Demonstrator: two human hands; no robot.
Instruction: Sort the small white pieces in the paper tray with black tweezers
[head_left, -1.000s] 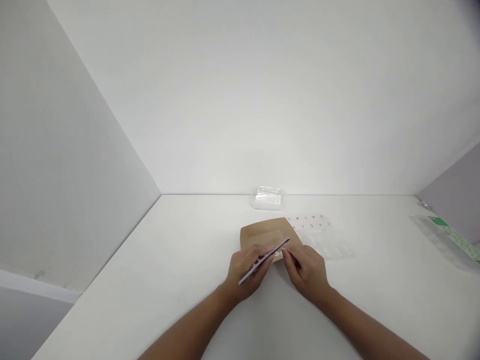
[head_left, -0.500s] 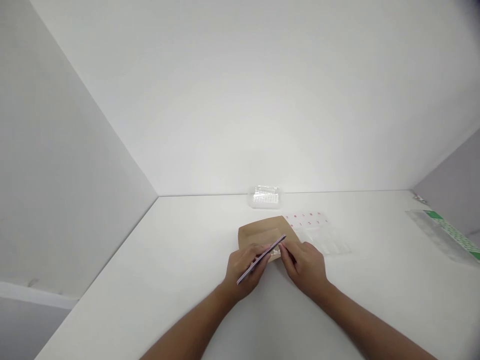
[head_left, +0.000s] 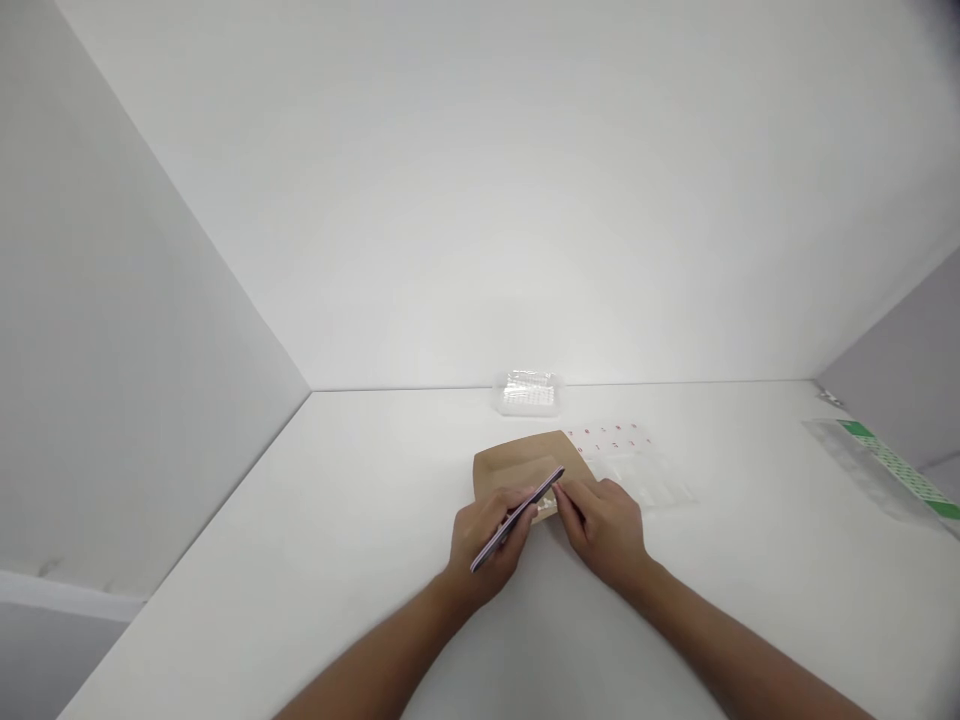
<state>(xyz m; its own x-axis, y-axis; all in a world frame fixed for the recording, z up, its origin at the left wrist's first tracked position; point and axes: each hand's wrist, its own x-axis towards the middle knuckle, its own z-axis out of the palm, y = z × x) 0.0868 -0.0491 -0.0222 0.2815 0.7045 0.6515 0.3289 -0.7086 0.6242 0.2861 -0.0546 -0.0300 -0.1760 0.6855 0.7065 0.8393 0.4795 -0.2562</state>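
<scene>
My left hand is closed on a thin flat card-like piece, seen nearly edge-on, with a dark face and a pale pinkish edge. It slants up to the right across the fingers. At its upper end my right hand pinches with thumb and forefinger; whatever sits between those fingertips is too small to make out. Under and behind both hands lies a shallow brown paper tray. Small whitish bits show inside it near the fingers, partly hidden by the hands.
A clear plastic box stands against the back wall. Right of the tray lie a sheet with red marks and a clear plastic sheet or bag. Farther right is a clear bag with a green printed strip.
The card-like piece has turned slightly, showing more of its dark face. Both hands stay close together over the tray; the whole view has shifted a little.
</scene>
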